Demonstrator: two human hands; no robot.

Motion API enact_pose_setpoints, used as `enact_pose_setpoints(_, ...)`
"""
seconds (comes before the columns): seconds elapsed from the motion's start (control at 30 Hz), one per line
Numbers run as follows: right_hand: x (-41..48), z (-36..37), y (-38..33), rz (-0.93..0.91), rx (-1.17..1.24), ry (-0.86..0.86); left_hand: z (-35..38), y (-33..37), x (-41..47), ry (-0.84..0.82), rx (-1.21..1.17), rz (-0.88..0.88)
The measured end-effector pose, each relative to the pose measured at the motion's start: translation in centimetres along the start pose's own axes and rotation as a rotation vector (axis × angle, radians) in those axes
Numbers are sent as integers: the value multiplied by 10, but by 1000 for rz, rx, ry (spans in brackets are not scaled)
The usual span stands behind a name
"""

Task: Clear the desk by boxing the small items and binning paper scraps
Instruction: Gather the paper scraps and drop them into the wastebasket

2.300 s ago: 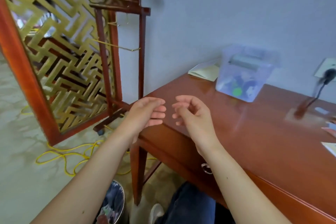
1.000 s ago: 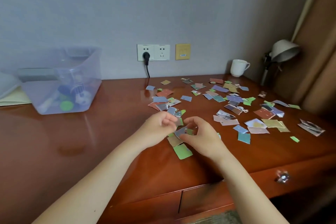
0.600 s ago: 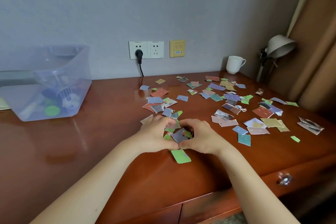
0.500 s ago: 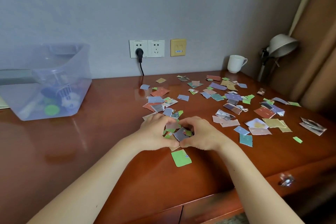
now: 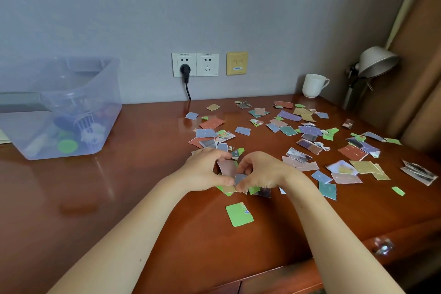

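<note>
The desk (image 5: 143, 198) carries a clear box (image 5: 111, 93) of small items, well left of the grip. Loose scraps (image 5: 307, 145) spread beyond and right of it. The left hand (image 5: 202, 172) and right hand (image 5: 265, 172), fingers curled, pinch a bunch of scraps (image 5: 228, 167) between them. A green scrap (image 5: 239, 214) lies just nearer.

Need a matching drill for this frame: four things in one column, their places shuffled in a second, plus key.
Things:
1 white mug
2 clear plastic box
3 black plug
4 lone green scrap

Places:
A in the left wall socket
B far left of the desk, small items inside
C back right of the desk, beside the lamp
D alone, nearer the front edge than the left hand and right hand, which pinch paper scraps

Pairs: 1-C, 2-B, 3-A, 4-D.
</note>
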State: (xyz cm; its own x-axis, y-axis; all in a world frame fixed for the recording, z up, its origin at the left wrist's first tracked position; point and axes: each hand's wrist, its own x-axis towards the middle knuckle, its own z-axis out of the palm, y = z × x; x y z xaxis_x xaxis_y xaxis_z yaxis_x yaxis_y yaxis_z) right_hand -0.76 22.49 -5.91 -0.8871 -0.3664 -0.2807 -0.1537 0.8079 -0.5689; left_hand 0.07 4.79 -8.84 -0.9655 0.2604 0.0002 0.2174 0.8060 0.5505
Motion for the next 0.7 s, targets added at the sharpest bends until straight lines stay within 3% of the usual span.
enact_pose_setpoints(0.33, -3, 10, 3, -44, 145, 90, 12, -4, -8, 155, -263, 23)
enact_pose_setpoints(0.5, -2, 18, 5, -68, 319, 312, 9, -6, -9, 277, -420, 65)
enact_pose_setpoints(0.7, 7, 18, -2, -16, 955, 365, 0, 0, -12, 481, -626, -65)
